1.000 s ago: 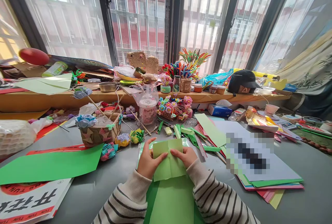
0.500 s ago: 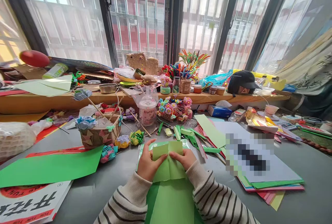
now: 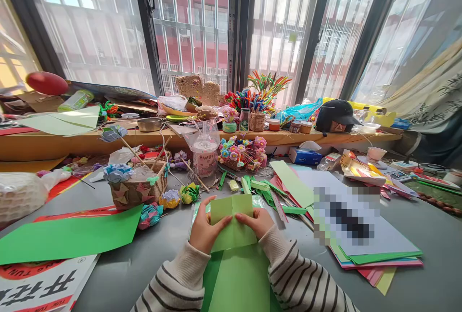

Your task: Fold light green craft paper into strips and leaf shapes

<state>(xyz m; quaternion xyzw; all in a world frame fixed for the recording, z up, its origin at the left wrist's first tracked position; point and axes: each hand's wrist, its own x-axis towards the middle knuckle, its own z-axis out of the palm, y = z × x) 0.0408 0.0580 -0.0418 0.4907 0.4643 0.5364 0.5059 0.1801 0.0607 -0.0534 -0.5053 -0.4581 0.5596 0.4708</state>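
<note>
A light green sheet of paper [image 3: 234, 240] with a crease down its middle is held up between my hands. My left hand [image 3: 206, 225] pinches its left side, thumb on the near face and fingers behind. On the right side my right hand [image 3: 259, 223] grips it the same way, thumb tip close to the central crease. The fingers behind the paper are partly hidden. Below, larger green sheets [image 3: 240, 283] lie at the table's near edge, between my striped sleeves. Just beyond my hands are cut green paper strips [image 3: 263, 188].
To the left stand a basket [image 3: 139, 189] with paper flowers and a green sheet [image 3: 68, 235]. A stack of coloured paper [image 3: 386, 235] lies right. A plastic cup [image 3: 205, 158] and beaded flowers [image 3: 241, 152] are beyond, before a crowded windowsill [image 3: 72, 143].
The top part of the light green paper looks flatter and more level, where it was split and bent along the crease. Both hands keep nearly the same place.
</note>
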